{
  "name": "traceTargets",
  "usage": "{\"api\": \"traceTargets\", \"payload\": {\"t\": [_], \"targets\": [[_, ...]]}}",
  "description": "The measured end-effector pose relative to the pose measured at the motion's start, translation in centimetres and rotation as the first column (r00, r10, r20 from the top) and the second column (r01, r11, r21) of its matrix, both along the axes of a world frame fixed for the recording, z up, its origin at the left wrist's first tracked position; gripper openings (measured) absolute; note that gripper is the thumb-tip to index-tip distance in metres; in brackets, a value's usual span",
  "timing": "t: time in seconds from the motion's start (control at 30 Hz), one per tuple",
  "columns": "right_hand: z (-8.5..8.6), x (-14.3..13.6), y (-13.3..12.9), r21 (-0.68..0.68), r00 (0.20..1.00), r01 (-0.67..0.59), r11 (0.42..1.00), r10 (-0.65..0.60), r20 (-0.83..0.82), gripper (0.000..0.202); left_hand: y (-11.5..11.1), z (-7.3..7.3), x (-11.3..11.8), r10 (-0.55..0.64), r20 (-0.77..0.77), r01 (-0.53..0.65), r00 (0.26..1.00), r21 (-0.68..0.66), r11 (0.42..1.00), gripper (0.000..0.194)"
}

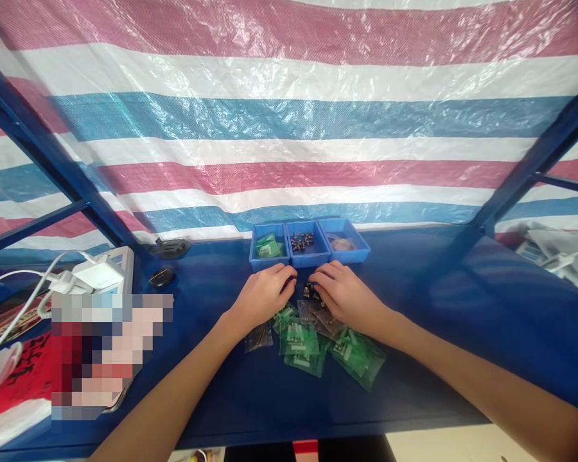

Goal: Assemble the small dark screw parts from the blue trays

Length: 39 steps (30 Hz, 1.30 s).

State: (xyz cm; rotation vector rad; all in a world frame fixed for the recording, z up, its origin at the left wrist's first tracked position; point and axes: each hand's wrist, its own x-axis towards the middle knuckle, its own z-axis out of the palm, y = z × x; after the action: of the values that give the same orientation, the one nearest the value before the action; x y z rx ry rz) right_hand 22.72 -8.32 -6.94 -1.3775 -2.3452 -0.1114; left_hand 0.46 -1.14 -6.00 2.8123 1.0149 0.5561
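Note:
My left hand (pixel 266 294) is above the blue tabletop, just in front of the bins, its fingers curled inward; what they hold, if anything, is hidden. Opposite it, my right hand (pixel 347 294) bends its fingers around a small heap of dark and brass-coloured metal fittings (pixel 312 292). Under and in front of both hands lie several green plastic packets (pixel 299 343) with small parts inside. A clear packet with thin brass-coloured pieces (pixel 259 337) is below my left wrist. Another clear packet (pixel 318 314) lies partly beneath my right hand.
Three joined blue bins stand behind my hands: the left bin (pixel 268 262) has green packets, the middle bin (pixel 311 260) metal fittings, the right bin (pixel 359 256) a clear packet. A black mouse (pixel 161 277), white chargers (pixel 99 273) and a red bag (pixel 26 372) are at left.

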Motion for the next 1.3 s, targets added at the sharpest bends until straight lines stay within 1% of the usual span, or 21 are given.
{"api": "traceTargets", "payload": {"t": [0.1, 0.27, 0.4, 0.6, 0.77, 1.1, 1.2, 1.3], "targets": [[-0.3, -0.5, 0.1, -0.015, 1.0, -0.012, 1.0, 0.012, 0.005, 0.026, -0.1, -0.1, 0.1, -0.035, -0.018, 0.035, 0.999, -0.009, 0.999, 0.024], [-0.3, 0.0, 0.5, -0.01, 0.998, -0.054, 0.998, 0.054, -0.023, 0.024, -0.1, -0.3, 0.3, -0.085, -0.025, 0.085, 0.996, -0.008, 0.996, 0.028], [-0.3, 0.3, 0.5, -0.039, 0.999, -0.032, 0.999, 0.032, -0.001, 0.023, 0.0, -0.7, 0.3, -0.117, 0.004, 0.117, 0.993, -0.02, 0.993, 0.028], [-0.1, -0.1, 0.2, -0.072, 0.999, -0.027, 0.997, 0.029, 0.031, 0.023, 0.1, -1.1, 0.4, -0.151, 0.064, 0.155, 0.987, -0.064, 0.986, 0.024], [0.2, -0.2, 0.2, -0.087, 1.0, -0.005, 0.996, 0.007, 0.024, 0.026, 0.0, -1.1, 0.6, -0.187, 0.045, 0.189, 0.981, -0.057, 0.98, 0.023], [0.2, -0.1, 0.1, -0.086, 1.0, 0.013, 0.996, -0.011, 0.021, 0.024, 0.2, -1.1, 0.5, -0.174, 0.051, 0.176, 0.984, -0.051, 0.983, 0.019], [0.2, -0.1, 0.2, -0.087, 1.0, -0.011, 0.996, 0.012, 0.016, 0.025, 0.1, -1.0, 0.5, -0.16, 0.071, 0.165, 0.985, -0.076, 0.983, 0.018], [0.3, -0.2, 0.3, -0.071, 0.999, -0.031, 0.997, 0.028, -0.038, 0.027, 0.0, -0.8, 0.6, -0.152, 0.122, 0.164, 0.981, -0.093, 0.982, 0.016]]}}
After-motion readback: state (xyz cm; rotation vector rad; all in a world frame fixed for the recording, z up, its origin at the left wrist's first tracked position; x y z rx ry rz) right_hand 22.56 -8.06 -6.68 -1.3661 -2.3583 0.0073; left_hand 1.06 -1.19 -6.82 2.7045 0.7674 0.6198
